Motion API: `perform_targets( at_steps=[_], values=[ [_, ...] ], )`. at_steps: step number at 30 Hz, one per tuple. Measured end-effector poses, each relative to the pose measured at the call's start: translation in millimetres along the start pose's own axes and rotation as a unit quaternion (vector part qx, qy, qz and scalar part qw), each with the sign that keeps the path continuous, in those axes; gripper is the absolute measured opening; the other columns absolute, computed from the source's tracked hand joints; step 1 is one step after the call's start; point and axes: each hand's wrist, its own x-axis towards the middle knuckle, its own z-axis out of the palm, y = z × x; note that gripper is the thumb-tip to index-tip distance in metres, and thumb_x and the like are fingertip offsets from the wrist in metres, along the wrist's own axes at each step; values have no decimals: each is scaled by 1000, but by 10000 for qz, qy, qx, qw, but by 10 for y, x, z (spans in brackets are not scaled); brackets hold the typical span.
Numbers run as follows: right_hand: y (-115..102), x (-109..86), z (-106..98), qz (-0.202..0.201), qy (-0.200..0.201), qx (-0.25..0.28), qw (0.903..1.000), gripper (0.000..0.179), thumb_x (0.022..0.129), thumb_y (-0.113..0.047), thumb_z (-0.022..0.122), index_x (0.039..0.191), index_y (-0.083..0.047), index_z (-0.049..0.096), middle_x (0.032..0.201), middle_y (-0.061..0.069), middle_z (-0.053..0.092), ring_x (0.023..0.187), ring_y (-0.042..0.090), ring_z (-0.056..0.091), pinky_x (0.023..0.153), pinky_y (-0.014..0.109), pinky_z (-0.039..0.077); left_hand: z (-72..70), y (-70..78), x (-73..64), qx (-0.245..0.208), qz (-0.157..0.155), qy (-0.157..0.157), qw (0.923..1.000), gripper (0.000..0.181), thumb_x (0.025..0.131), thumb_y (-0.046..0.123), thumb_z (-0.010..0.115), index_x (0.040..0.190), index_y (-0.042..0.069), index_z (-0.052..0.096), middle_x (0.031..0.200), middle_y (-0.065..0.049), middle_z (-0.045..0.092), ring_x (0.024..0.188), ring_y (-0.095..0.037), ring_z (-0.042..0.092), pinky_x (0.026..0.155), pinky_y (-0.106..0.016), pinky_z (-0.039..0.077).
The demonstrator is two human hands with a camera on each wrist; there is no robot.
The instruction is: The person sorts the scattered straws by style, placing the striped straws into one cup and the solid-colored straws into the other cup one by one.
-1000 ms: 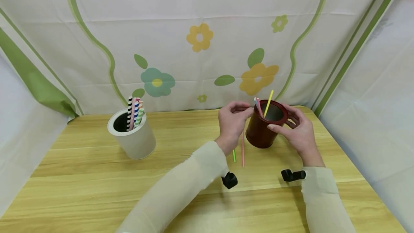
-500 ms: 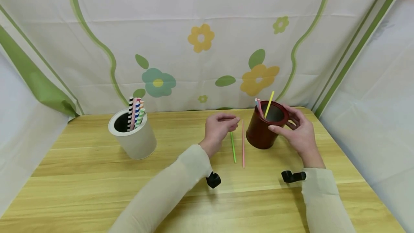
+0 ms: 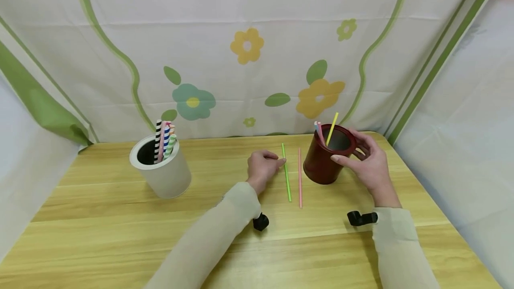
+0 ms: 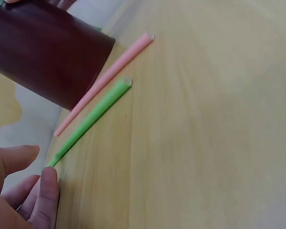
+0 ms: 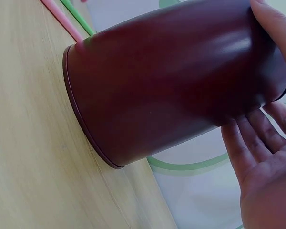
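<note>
My left hand (image 3: 263,167) is low over the table beside the upper part of a green straw (image 3: 287,179). In the left wrist view, the thumb and forefinger stand apart, with fingertips (image 4: 49,175) right at the straw's far end. A pink straw (image 3: 300,182) lies alongside it. My right hand (image 3: 372,164) holds a dark red-brown cylindrical cup (image 3: 321,164) near its top, thumb in front and fingers behind. The cup stands on the table with a yellow straw (image 3: 332,129), a pink one and a light blue one inside.
At the left stands a white cylindrical container (image 3: 170,179) holding several striped straws (image 3: 158,142) and a pink one. A floral curtain (image 3: 249,8) hangs behind the wooden table (image 3: 281,262), with white cloth at both sides.
My left hand has moved left from the cup's rim and down to the green straw, uncovering both straws on the table. The right hand has stayed on the cup.
</note>
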Motion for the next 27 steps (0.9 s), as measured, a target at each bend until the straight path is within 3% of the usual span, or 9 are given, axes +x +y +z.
perform_targets(
  at_steps=[6,12,20,27],
  values=[
    [13,6,1,-1,17,-5,10000,82,84,-5,93,156,-15,55,136,-15,63,122,2,62,99,5,52,89,17,89,960,24,92,9953,22,86,29,94,85,15,76,91,0,75,83,-18,66,76,-33,56],
    [22,2,8,-33,-17,46,10000,82,84,-4,92,157,-14,54,138,-14,62,123,2,61,99,4,52,140,70,131,1531,-136,212,9879,26,87,33,92,79,17,74,85,1,74,79,-19,66,70,-33,53],
    [5,-4,44,-40,-3,123,9999,82,84,-3,92,157,-15,55,141,-13,62,127,3,61,100,4,52,150,103,153,1886,-115,337,9814,29,87,34,92,74,16,74,77,2,74,70,-18,66,62,-32,51],
    [8,-14,28,-30,3,153,9999,82,84,-2,92,156,-14,55,140,-13,62,126,2,61,99,5,52,151,129,168,1961,-81,257,9802,23,90,23,90,76,13,75,83,-1,76,74,-18,67,67,-33,56]
  ],
)
